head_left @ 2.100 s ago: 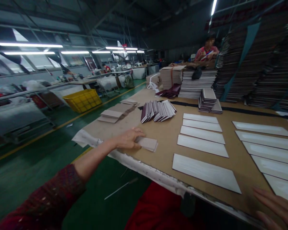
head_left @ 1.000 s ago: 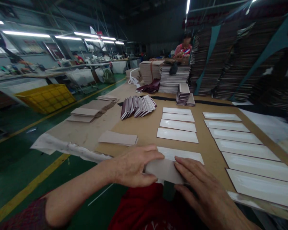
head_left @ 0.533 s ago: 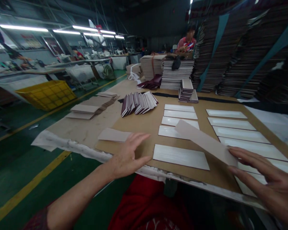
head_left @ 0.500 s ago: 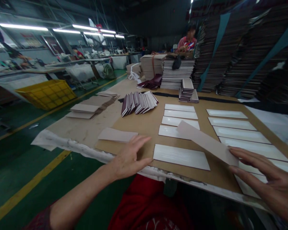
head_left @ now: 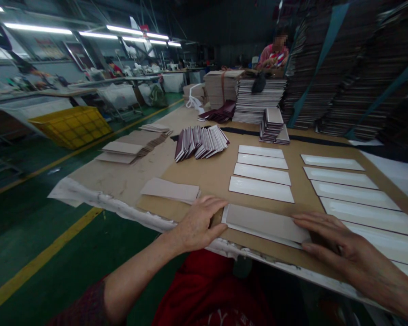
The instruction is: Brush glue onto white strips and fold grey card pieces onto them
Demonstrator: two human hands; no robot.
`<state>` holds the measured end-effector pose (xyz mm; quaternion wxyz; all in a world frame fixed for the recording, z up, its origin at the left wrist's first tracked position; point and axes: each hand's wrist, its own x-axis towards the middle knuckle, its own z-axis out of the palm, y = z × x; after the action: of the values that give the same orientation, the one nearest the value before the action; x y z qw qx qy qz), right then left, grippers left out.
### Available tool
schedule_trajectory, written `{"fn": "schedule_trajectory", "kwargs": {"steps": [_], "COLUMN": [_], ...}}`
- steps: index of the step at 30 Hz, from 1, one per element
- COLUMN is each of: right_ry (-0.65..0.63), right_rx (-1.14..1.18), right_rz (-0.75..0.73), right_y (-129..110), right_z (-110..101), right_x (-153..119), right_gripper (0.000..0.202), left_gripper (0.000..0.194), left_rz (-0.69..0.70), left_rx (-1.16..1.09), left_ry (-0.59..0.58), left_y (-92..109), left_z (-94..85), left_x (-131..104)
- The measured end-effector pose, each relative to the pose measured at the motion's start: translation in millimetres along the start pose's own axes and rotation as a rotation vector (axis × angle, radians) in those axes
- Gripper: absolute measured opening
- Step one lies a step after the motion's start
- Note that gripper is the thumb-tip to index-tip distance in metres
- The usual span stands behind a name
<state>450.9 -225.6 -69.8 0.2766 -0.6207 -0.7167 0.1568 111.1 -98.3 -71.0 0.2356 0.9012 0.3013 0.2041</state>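
Grey board (head_left: pixel 267 221) over white panel (head_left: pixel 225 214), right hand (head_left: pixel 336 244) gripping, left hand (head_left: pixel 197 224) spread, yellow crate (head_left: pixel 73 129)

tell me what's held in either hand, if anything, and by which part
The right hand holds the grey card by its right end. The left hand is at its left end; whether it grips cannot be told.

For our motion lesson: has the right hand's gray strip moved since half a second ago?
Yes: against the four white panels beyond, the gray strip moved left, nearer the camera.
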Motion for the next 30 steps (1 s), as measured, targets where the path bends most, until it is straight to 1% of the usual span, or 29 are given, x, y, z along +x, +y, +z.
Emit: {"fn": "schedule_trajectory", "kwargs": {"steps": [4,10,16,23,30], "right_ry": [-0.010,-0.031,-0.021,-0.032,-0.027], "right_rx": [0.013,-0.018,-0.029,-0.035,-0.041], "right_rz": [-0.027,-0.046,-0.070,-0.063,-0.081], "right_y": [-0.3,3.9,3.4,5.3,5.5], "right_z": [4.1,8.5,8.3,9.2,8.4], "right_x": [5.5,5.8,6.4,5.2,6.1], "right_gripper": [0.049,0.047,0.048,0.045,0.046], "left_gripper": [0.051,0.048,0.041,0.041,0.040], "left_rz": [0.002,0.020,0.037,0.045,0.058], "left_rx": [-0.013,-0.018,-0.002,0.026,0.033], "left_ry": [0.023,0.042,0.049,0.055,0.075], "left_y": [-0.1,-0.6,0.1,-1.2,-2.2], "left_z": [2.4,3.4,3.9,4.8,7.4], "left_x": [-1.5,-1.5,-0.3,-0.8,0.4]}}
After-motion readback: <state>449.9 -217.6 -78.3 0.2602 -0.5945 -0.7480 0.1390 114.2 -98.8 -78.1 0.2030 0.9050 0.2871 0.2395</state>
